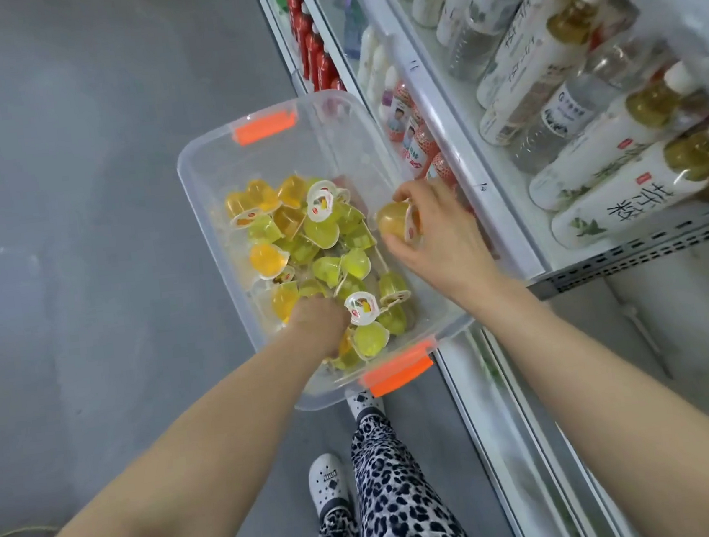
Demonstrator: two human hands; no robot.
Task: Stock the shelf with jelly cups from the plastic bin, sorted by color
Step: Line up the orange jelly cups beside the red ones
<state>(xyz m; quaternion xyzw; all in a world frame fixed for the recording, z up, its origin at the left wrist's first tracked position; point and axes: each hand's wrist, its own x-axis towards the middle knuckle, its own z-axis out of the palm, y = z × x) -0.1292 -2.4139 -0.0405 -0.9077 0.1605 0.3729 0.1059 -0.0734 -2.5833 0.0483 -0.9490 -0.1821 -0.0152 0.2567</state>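
A clear plastic bin [206,205] with orange latches stands on the floor beside the shelf and holds several jelly cups [318,232], yellow-green and orange, piled loosely. My right hand [441,233] is over the bin's right wall and pinches one orange jelly cup [396,220] between thumb and fingers. My left hand [319,324] is down inside the bin's near end among the cups, fingers curled into the pile. What the left hand holds is hidden.
The shelf unit [631,259] runs along the right, packed with lying drink bottles [624,191], red bottles further back. Grey floor lies to the left. My feet in white clogs [328,483] stand just behind the bin.
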